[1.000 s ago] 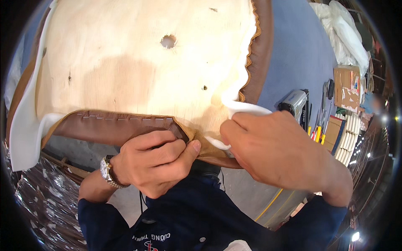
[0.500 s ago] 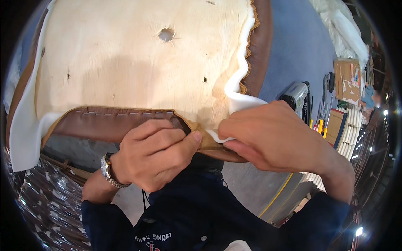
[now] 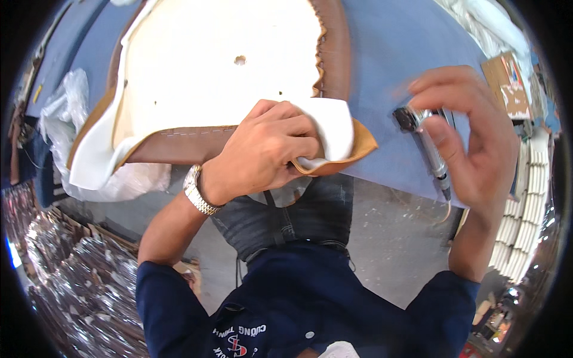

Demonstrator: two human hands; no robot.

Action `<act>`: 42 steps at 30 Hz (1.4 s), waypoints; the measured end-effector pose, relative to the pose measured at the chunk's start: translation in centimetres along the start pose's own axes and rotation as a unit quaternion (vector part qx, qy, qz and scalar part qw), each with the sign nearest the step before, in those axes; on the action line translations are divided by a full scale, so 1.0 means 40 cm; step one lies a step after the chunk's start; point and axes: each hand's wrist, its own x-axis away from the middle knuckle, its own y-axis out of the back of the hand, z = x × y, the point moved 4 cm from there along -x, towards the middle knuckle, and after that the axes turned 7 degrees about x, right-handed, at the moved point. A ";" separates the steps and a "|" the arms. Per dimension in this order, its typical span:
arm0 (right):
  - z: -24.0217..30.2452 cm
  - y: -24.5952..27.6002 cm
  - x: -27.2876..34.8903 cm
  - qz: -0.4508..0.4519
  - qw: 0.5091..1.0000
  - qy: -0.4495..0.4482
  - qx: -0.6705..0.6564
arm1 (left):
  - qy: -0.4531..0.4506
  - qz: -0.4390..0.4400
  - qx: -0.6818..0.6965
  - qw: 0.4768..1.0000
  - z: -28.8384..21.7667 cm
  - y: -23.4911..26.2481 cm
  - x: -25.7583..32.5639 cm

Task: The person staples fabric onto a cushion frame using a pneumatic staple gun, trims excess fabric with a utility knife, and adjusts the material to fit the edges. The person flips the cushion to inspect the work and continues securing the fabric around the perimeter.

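A pale wooden panel [image 3: 197, 65] with a hole in it lies on the table, its edges wrapped in brown leather-like cover [image 3: 173, 149]. Staples run along the cover's near edge. At the near right corner, my left hand [image 3: 268, 143] is closed on the loose flap of cover, whose tan underside [image 3: 364, 146] shows. White padding [image 3: 335, 122] sticks up beside those fingers. To the right, my right hand [image 3: 477, 131] is open and slightly blurred, fingers and thumb spread around a silver and black staple gun [image 3: 434, 156]. Part of that tool is hidden behind the hand.
Blue cloth [image 3: 394, 65] covers the table. Clear plastic [image 3: 68, 113] hangs at its left. A cardboard box [image 3: 507, 83] and stacked cream strips [image 3: 531, 209] stand at the right. Shiny wrapped material [image 3: 89, 280] is piled at the lower left.
My right hand has let go of the padding and moved right to the staple gun. My left hand now grips the corner flap. The panel appears farther left and higher in view.
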 end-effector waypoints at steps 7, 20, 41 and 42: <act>-0.250 -0.076 0.322 0.010 0.955 -0.257 0.145 | 0.028 -0.069 0.055 0.996 -0.018 0.005 -0.026; -0.332 -0.202 0.348 -0.045 0.931 -0.307 0.190 | 0.211 -0.118 0.118 0.963 -0.015 -0.047 -0.086; -0.317 -0.225 0.359 -0.134 0.917 -0.293 0.234 | 0.179 -0.332 0.073 0.923 -0.069 -0.099 -0.032; -0.314 -0.223 0.357 -0.135 0.919 -0.287 0.236 | 0.179 -0.317 0.062 0.929 -0.067 -0.097 -0.029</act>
